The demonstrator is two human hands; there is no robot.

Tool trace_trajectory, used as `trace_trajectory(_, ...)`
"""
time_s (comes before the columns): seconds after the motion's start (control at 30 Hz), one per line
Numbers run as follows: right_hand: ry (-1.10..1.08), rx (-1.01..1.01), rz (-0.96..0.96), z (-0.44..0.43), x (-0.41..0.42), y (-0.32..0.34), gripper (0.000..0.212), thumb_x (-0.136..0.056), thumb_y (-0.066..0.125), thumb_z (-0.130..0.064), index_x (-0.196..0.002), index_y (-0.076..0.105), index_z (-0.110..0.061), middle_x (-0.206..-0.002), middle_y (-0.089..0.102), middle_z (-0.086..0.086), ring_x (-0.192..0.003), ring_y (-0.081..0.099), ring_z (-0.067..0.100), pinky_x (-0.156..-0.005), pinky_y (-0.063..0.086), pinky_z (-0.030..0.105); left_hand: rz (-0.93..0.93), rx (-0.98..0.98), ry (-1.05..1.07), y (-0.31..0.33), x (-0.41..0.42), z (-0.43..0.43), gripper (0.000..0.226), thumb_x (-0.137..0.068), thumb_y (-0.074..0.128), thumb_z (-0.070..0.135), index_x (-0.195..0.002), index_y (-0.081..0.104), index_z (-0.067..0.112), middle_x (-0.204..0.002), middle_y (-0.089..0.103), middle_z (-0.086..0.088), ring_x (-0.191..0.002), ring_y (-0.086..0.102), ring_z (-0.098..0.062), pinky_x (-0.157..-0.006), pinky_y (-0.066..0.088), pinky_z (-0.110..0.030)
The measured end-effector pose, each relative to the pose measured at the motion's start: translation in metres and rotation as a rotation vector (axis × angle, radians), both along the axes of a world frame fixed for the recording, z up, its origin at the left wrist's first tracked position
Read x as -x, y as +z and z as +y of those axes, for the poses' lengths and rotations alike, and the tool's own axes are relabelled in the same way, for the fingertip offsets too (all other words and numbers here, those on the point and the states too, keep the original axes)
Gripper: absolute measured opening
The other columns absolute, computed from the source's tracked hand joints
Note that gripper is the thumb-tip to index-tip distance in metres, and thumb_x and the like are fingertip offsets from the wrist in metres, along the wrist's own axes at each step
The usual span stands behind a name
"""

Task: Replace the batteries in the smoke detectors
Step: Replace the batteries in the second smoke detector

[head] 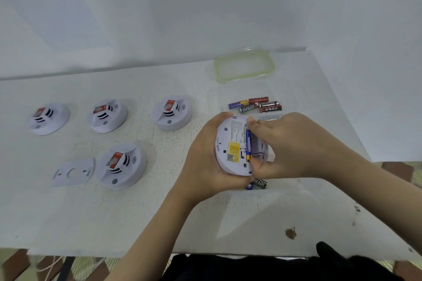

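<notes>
My left hand (205, 162) cupping an upturned smoke detector (230, 141) above the right half of the desk (148, 217), my right hand (294, 148) pinching the blue battery (248, 141) in its compartment, spare batteries (255, 105) just behind.

Left hand (205, 157) and right hand (294, 146) bare, forearms bare to frame edge, black clothing (274, 267) on torso at bottom

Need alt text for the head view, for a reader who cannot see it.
The left hand holds an upturned smoke detector while the right hand pinches a blue battery in its open compartment. Four more detectors, a mounting plate and loose batteries lie on the white table.
</notes>
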State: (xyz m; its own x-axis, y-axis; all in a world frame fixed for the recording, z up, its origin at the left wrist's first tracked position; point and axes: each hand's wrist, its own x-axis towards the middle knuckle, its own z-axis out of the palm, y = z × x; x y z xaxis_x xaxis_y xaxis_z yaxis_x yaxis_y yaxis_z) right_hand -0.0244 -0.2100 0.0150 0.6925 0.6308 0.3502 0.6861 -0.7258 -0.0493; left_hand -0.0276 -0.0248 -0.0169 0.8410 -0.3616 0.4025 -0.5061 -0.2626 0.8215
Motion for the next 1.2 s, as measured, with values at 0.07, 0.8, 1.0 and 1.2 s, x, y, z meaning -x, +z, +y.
trace_trajectory(0.07, 0.011, -0.003, 0.001, 0.001, 0.0, -0.001, 0.071, -0.069, 0.043, -0.047, -0.106, 0.065, 0.01, -0.055, 0.06, 0.002, -0.037, 0.047, 0.019, -0.038, 0.028, 0.02, -0.005, 0.008, -0.007, 0.0, 0.0, -0.001, 0.081, -0.059, 0.082, 0.021, -0.12, 0.041, 0.056, -0.112, 0.059, 0.008, -0.106, 0.061, -0.018, -0.089, 0.053, -0.036)
trace_trajectory(0.8, 0.016, -0.358, 0.103, -0.004, 0.003, -0.004, 0.066, -0.076, 0.057, -0.052, -0.118, 0.063, -0.001, -0.114, 0.067, 0.014, -0.104, 0.065, 0.018, -0.076, 0.057, 0.038, 0.042, 0.082, -0.034, 0.0, 0.003, 0.009, 0.09, -0.058, 0.084, 0.011, -0.13, 0.032, 0.022, -0.119, 0.053, 0.027, -0.113, 0.058, -0.004, -0.088, 0.048, -0.015)
trace_trajectory(1.0, 0.083, -0.124, -0.123, -0.004, 0.003, -0.01, 0.062, -0.097, 0.03, -0.046, -0.116, 0.062, 0.004, -0.107, 0.066, 0.026, -0.049, 0.059, 0.03, -0.044, 0.05, 0.03, 0.014, 0.07, -0.042, 0.003, 0.003, 0.009, 0.097, -0.052, 0.09, 0.007, -0.129, 0.032, 0.023, -0.119, 0.051, 0.033, -0.112, 0.055, 0.003, -0.087, 0.046, -0.009)
trace_trajectory(1.2, 0.098, -0.091, -0.092, -0.002, 0.002, -0.018, 0.06, -0.099, 0.027, -0.042, -0.119, 0.059, 0.005, -0.111, 0.062, 0.031, -0.048, 0.058, 0.033, -0.041, 0.05, 0.033, 0.043, 0.059, -0.019, -0.003, 0.002, 0.013, 0.093, -0.054, 0.086, 0.011, -0.13, 0.033, 0.021, -0.119, 0.052, 0.029, -0.111, 0.057, -0.002, -0.087, 0.047, -0.012)
